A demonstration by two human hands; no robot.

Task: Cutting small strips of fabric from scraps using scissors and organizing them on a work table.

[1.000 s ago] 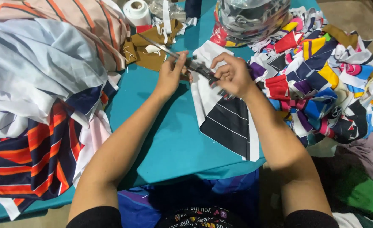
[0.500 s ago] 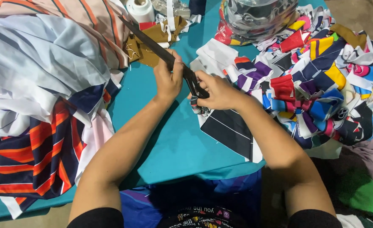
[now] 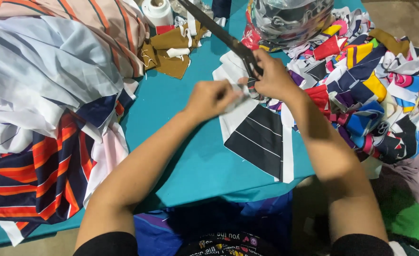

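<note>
Two hands work a pair of long dark metal scissors point(image 3: 219, 32) over a striped black-and-white fabric piece point(image 3: 259, 137).

The right hand point(image 3: 272, 76) is closed around the scissors' handles, blades pointing away up-left. The left hand point(image 3: 211, 98), just beside it, pinches the fabric's white edge; the rest lies below both hands on the teal tabletop point(image 3: 195, 161). A heap of colourful fabric scraps point(image 3: 375, 90) lies right of the right hand.

White thread spool point(image 3: 156, 10) beside brown fabric scraps point(image 3: 170, 54).
</note>
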